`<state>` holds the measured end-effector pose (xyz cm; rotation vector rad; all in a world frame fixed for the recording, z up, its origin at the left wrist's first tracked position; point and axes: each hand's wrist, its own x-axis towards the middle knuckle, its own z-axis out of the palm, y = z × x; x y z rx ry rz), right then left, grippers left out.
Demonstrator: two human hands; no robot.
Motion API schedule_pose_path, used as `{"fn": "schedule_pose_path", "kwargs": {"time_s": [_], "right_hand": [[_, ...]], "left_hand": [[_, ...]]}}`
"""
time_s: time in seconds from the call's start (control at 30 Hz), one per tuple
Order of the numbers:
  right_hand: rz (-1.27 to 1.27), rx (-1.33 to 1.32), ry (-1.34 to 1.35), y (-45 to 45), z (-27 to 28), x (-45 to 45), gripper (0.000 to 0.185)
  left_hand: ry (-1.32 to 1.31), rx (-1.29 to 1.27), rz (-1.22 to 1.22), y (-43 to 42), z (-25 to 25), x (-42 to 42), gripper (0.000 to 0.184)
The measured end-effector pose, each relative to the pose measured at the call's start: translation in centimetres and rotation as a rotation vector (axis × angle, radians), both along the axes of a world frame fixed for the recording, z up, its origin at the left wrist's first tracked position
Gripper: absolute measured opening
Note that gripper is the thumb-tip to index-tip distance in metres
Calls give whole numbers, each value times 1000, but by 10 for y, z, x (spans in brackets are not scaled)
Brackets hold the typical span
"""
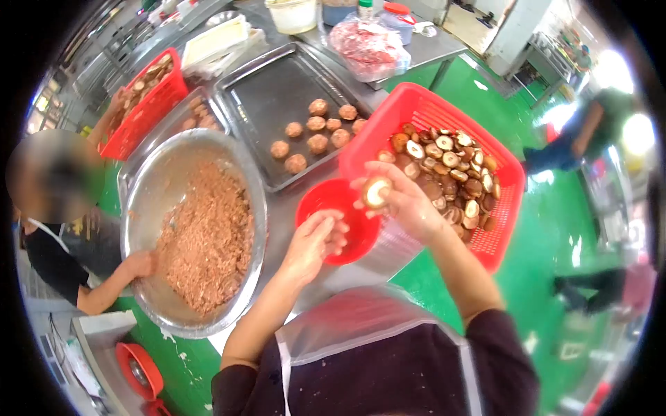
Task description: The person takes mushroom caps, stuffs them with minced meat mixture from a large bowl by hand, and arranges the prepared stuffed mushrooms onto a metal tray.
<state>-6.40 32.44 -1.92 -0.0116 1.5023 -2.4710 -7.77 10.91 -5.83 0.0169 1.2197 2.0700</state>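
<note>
Between the fingers of my right hand (395, 201) is a mushroom cap (377, 192), its pale underside showing. My left hand (317, 238) is over the left part of a red bowl (357, 239), fingers curled; whether they hold anything is hard to make out. Beyond my right hand, a red basket (505, 201) holds many mushrooms (461, 173). To the left stands a large metal bowl (142, 156) of minced filling (208, 236). Several round meatballs (317, 143) sit on a dark metal tray (263, 93) behind the red bowl.
At the left a co-worker (55, 236) has one hand at the metal bowl's edge. A second red basket (156, 104) stands back left. A plastic bag of meat (364, 45) and tubs are at the back. Other people stand on the green floor (555, 208) at the right.
</note>
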Motion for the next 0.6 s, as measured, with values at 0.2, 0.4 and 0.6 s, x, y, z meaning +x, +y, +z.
{"fn": "schedule_pose_path", "kwargs": {"time_s": [0.2, 0.4, 0.6], "right_hand": [[-176, 898, 419, -96, -8, 20, 43], [131, 790, 627, -137, -26, 13, 41], [292, 830, 763, -206, -15, -31, 27]], "left_hand": [[10, 121, 259, -11, 2, 14, 30], [-59, 112, 303, -88, 2, 45, 32], [-113, 94, 809, -189, 2, 82, 25]]}}
